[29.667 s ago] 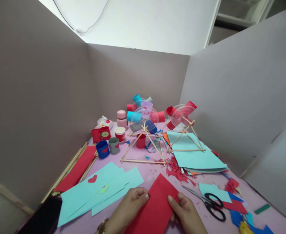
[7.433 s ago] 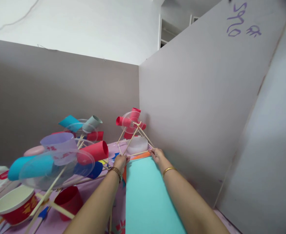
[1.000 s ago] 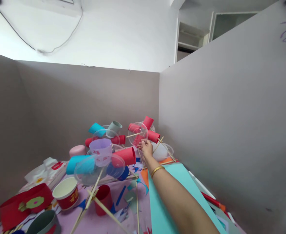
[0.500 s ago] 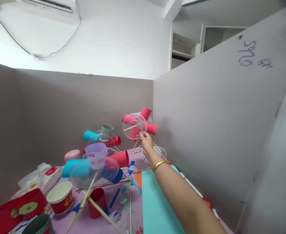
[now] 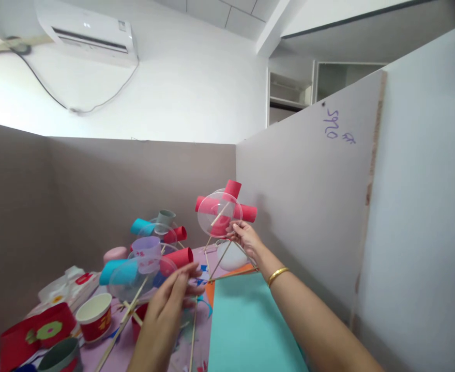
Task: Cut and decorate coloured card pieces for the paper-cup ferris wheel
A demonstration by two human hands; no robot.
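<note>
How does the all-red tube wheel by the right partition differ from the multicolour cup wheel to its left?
Colour: the all-red paper-tube wheel carries only red tubes; the multicolour paper-cup wheel mixes blue, purple, grey and red. Contact: the right hand pinches the red wheel's lower rim; the left hand hangs open before the multicolour one, touch unclear. Both have clear plastic discs on wooden stick frames.

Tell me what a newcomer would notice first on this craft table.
The red wheel, paper tubes around a clear disc on a stick frame, stands out at the far right corner, with the right hand pinching its lower edge. Nearer and to the left, the left hand hovers open before a coloured wheel. A turquoise sheet covers the table's right side.
</note>
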